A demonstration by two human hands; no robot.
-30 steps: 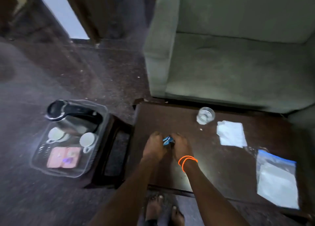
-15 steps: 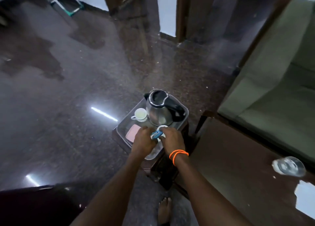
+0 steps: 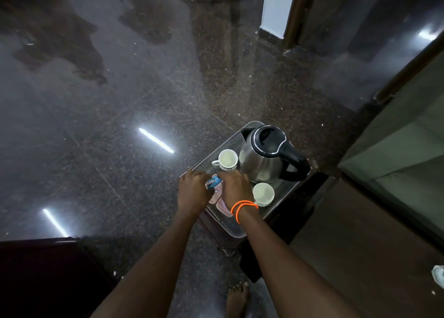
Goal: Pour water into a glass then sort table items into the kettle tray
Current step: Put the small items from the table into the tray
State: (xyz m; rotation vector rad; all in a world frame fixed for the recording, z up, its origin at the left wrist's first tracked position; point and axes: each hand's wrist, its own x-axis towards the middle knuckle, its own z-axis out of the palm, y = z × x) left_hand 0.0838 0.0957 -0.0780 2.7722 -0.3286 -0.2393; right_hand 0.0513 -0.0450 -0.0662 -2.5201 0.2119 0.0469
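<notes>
The clear kettle tray (image 3: 217,160) rests on a small dark stand. It carries a steel kettle (image 3: 264,160) with a black lid and handle, two white cups (image 3: 227,159) (image 3: 263,193), and pink sachets (image 3: 222,207). My left hand (image 3: 193,191) and my right hand (image 3: 236,185) are together over the tray's near left part. Between them they pinch a small blue packet (image 3: 214,181), held just above the pink sachets. The drinking glass (image 3: 438,275) shows only as a sliver at the right edge.
A dark wooden table (image 3: 360,257) lies to the right of the stand. A green sofa (image 3: 408,140) stands behind it. Glossy dark floor (image 3: 120,125) spreads to the left and far side. My bare foot (image 3: 236,301) is on the floor below the stand.
Both hands carried the blue packet from the table leftward to the kettle tray. The view swung left with them, and the hands now sit lower over the pink sachets.
</notes>
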